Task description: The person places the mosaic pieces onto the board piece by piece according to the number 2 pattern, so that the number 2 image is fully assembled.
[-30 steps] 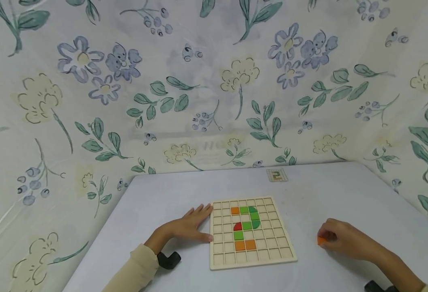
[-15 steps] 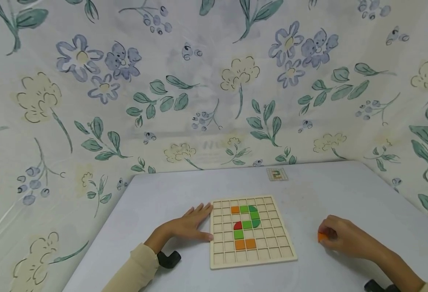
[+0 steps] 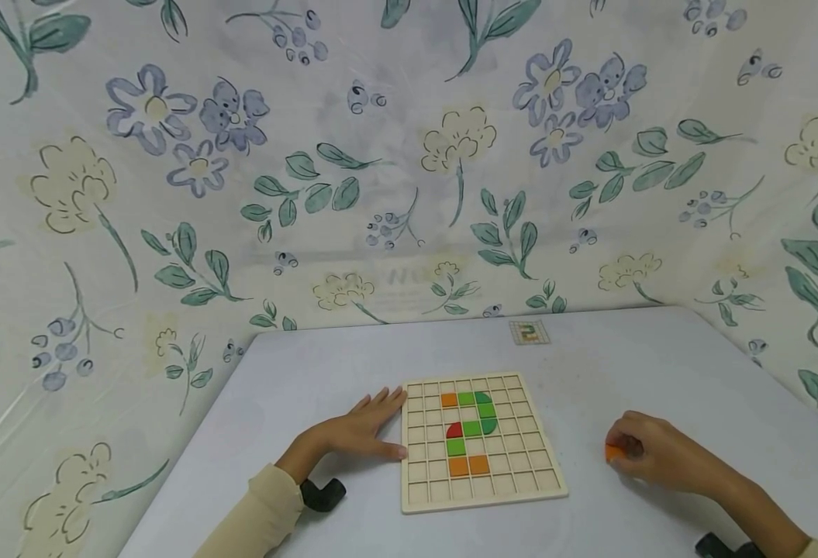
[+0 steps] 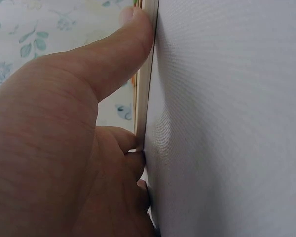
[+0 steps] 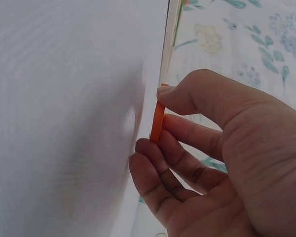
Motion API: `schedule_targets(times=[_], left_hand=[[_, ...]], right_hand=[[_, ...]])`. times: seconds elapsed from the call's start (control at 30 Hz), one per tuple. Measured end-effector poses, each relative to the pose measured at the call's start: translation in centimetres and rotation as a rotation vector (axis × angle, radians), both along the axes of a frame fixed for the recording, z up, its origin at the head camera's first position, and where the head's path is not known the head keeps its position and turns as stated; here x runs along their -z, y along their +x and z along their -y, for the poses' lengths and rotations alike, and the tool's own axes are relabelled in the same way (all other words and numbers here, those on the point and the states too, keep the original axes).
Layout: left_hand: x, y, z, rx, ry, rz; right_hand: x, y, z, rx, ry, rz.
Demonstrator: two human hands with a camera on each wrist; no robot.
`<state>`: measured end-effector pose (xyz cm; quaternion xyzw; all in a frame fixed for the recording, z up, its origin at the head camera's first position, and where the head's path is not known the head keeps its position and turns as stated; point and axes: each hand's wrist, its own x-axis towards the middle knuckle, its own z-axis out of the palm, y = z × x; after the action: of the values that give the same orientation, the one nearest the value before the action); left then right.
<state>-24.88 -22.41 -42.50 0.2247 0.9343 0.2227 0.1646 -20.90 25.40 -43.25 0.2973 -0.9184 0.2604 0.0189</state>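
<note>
A wooden grid board (image 3: 520, 480) lies on the table, with orange, green and red tiles set in some of its squares. The left hand (image 3: 360, 432) rests against the board's left edge, fingers spread, its thumb and fingertips touching the rim; the left wrist view shows the thumb over the board's side (image 4: 144, 94). Off to the right of the board, the right hand (image 3: 649, 449) pinches an orange tile (image 5: 158, 118) between thumb and fingers, close over the table. In the head view only a corner of that tile shows.
A small card (image 3: 529, 333) with a printed grid pattern lies near the table's back edge. The white table (image 3: 353, 356) meets a flowered cloth wall (image 3: 395, 194) behind and at the sides. Black straps (image 3: 322, 497) sit at the wrists.
The right hand, still pinching the orange tile, has risen slightly in the head view. The left hand and the board stay where they were.
</note>
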Motion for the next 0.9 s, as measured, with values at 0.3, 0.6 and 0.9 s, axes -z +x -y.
schedule_targets(times=[0.3,0.6,0.9], left_hand=[[-0.26,-0.02,-0.02,-0.001,-0.001,-0.003],[-0.16,-0.05,-0.01,-0.002,-0.001,-0.004],[0.05,-0.12,0.04,0.001,-0.001,0.006]], right_hand=[[-0.11,-0.11,0.13,-0.021,-0.028,-0.03],[-0.38,-0.07,0.25,-0.037,-0.04,-0.035],[-0.59,0.09,0.45,-0.051,-0.062,-0.058]])
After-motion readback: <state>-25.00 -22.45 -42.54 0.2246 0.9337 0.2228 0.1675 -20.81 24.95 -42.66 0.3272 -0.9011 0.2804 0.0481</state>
